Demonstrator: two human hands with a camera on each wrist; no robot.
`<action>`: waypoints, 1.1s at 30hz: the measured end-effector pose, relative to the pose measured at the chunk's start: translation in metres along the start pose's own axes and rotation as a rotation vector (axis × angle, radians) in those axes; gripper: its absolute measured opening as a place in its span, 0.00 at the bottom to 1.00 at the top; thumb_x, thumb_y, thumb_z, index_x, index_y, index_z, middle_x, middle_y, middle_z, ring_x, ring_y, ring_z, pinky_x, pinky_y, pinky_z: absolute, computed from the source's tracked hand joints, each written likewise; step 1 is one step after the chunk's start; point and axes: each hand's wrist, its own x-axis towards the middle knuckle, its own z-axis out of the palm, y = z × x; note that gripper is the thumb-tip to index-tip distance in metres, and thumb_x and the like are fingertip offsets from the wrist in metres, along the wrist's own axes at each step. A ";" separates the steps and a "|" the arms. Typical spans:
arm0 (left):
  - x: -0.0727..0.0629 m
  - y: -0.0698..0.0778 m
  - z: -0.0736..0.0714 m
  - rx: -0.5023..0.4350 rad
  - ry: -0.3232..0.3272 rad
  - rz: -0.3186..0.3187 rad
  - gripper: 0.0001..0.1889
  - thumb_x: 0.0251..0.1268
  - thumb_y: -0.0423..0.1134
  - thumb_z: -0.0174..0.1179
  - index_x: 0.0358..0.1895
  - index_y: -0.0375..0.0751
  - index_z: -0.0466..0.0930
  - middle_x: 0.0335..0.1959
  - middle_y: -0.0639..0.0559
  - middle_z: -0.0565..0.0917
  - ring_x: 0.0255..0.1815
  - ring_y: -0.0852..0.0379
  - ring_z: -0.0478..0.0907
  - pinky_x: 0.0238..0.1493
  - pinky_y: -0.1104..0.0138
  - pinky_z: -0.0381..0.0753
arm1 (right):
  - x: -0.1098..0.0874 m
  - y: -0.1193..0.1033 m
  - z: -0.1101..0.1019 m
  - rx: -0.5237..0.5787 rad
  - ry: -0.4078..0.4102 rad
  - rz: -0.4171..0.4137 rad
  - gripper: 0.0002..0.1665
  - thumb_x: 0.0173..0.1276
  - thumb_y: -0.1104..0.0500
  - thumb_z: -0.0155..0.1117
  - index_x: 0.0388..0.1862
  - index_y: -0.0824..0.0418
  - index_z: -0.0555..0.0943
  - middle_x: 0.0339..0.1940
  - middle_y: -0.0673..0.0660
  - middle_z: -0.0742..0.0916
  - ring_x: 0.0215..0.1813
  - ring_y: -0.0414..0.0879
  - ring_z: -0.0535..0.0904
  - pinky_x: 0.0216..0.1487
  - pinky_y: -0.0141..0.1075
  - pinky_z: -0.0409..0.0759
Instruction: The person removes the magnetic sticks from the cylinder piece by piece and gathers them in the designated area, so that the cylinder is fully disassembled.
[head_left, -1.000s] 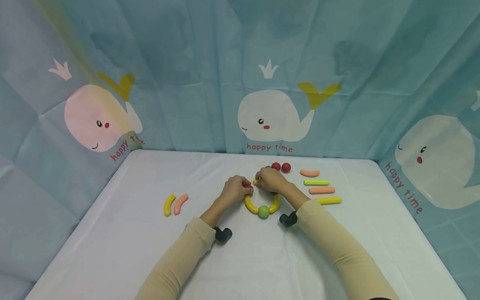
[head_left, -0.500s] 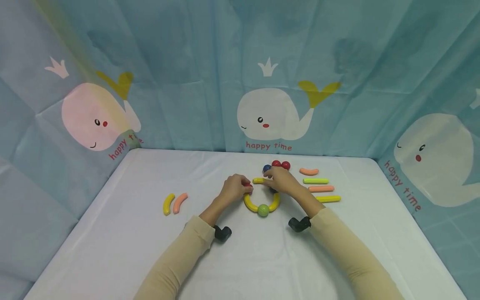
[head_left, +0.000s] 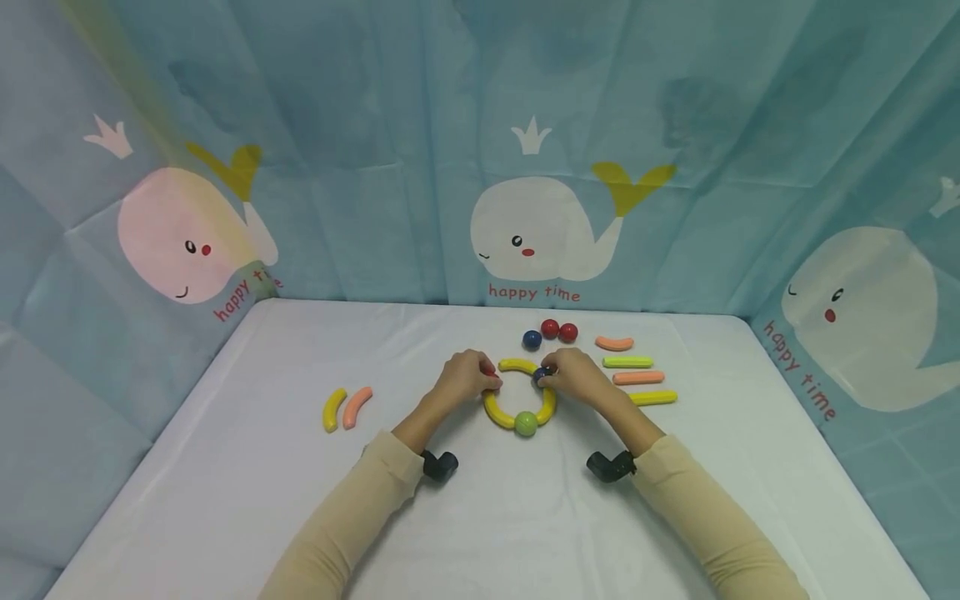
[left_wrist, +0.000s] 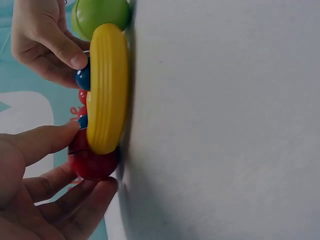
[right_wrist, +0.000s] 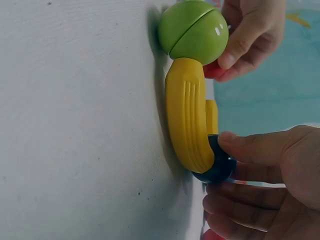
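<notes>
On the white table stands a ring of toy pieces. A green ball (head_left: 526,423) joins two curved yellow sticks at its near side, the left stick (left_wrist: 108,90) and the right stick (right_wrist: 187,117). My left hand (head_left: 463,379) pinches a red ball (left_wrist: 95,162) at the left stick's far end. With thumb and fingers, my right hand (head_left: 577,375) grips a dark blue ball (right_wrist: 220,162) at the right stick's far end. A third curved yellow stick (head_left: 516,365) spans the far side, its right end close to the blue ball. Fingers partly hide both held balls.
Behind the ring lie a blue ball (head_left: 532,339) and two red balls (head_left: 550,328). To the right are a curved orange stick (head_left: 614,343) and several straight sticks (head_left: 638,377). Off to the left lie a curved yellow stick (head_left: 334,410) and a curved orange stick (head_left: 357,408).
My right hand has let go of the far yellow stick and moved nearer and to the right, onto the dark blue ball. The left hand stays at the red ball.
</notes>
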 end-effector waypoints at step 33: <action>0.054 0.022 0.005 0.148 -0.189 0.207 0.12 0.64 0.37 0.64 0.50 0.43 0.85 0.50 0.48 0.86 0.38 0.57 0.80 0.42 0.70 0.83 | 0.003 -0.002 0.006 -0.005 0.040 -0.002 0.17 0.61 0.56 0.72 0.46 0.64 0.86 0.41 0.57 0.89 0.42 0.47 0.80 0.52 0.42 0.82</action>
